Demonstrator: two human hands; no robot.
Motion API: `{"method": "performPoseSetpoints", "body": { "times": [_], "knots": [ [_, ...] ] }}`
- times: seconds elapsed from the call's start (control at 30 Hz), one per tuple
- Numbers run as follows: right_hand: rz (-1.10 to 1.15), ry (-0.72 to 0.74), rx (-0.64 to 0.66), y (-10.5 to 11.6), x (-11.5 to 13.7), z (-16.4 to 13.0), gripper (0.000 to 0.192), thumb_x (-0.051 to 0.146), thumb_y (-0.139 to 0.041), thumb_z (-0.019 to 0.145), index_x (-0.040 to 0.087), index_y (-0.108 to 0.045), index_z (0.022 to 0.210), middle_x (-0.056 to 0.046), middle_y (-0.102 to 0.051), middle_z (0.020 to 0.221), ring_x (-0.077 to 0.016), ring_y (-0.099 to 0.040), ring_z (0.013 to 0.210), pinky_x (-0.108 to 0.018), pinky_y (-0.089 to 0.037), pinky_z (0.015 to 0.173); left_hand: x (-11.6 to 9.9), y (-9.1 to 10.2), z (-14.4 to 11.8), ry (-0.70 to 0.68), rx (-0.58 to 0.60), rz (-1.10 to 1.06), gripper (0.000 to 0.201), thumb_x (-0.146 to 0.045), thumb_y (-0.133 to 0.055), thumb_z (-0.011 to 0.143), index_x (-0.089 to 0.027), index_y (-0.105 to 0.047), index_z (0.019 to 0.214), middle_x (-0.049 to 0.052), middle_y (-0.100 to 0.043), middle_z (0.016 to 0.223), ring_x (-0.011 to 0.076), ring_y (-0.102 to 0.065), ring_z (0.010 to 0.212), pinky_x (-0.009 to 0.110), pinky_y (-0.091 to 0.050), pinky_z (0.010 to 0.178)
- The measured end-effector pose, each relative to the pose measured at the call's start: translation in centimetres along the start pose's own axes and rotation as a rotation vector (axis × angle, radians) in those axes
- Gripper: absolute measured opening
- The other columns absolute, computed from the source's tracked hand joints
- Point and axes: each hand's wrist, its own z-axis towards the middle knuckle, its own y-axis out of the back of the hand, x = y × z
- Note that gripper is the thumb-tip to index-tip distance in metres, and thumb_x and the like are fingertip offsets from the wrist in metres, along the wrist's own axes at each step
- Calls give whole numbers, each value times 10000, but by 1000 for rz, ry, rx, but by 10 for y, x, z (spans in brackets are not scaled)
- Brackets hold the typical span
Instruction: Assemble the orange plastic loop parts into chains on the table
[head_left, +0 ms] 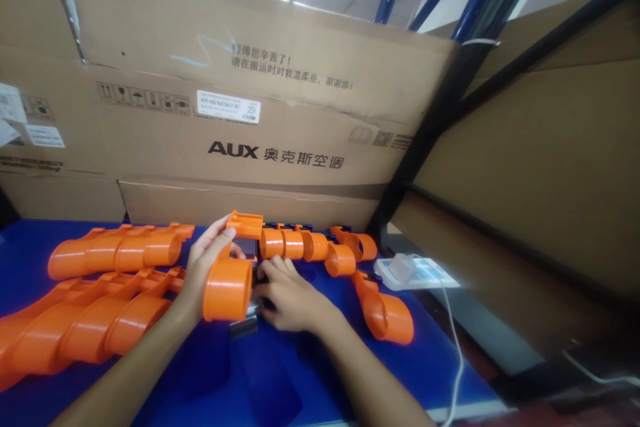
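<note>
Carton [300, 120] marked AUX closes off the back of a blue table [440, 363]; a dark post [423, 140] stands beside it at right. At center, the left hand [203, 273] pinches an orange holder [227, 290] between thumb and fingers. The right hand [290, 293] curls its fingers just beside it; what they grip is hidden. 2 rows of similar holders [115, 250] lie left; more [305, 245] sit right, near a white cord [453, 327].
</note>
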Motion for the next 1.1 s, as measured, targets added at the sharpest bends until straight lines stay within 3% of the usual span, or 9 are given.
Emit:
{"method": "performPoseSetpoints", "body": {
  "times": [0.37,0.57,0.77,1.1],
  "knots": [
    [0,-24,-47,3,3,4,94,190,-589,854,156,-662,903,-92,-562,1033,-231,-454,958,-362,-366,837,-3,-1,-1,6,-5,-17,624,-436,-768,737,-178,-574,1272,18,-679,600,145,-603,475,217,-480,479],
    [178,-42,-61,10,4,5,56,161,-569,881,168,-613,917,-40,-609,853,-179,-536,815,-308,-415,807,-4,-1,-1,4,-1,-23,651,-435,-764,740,-170,-557,1297,20,-675,599,150,-606,472,224,-483,476],
    [353,-28,-55,7,6,7,81,161,-566,931,175,-639,964,-51,-673,912,-170,-611,850,-268,-457,782,-2,1,0,-10,2,12,638,-449,-746,766,-172,-543,1304,20,-673,598,154,-603,481,228,-479,478],
    [442,-180,-130,16,-9,1,184,130,-576,907,199,-665,1052,-31,-724,913,-162,-666,815,-281,-495,793,-2,0,0,4,-5,1,660,-458,-763,744,-173,-555,1303,19,-680,604,154,-607,469,229,-478,465]
  ]
}}
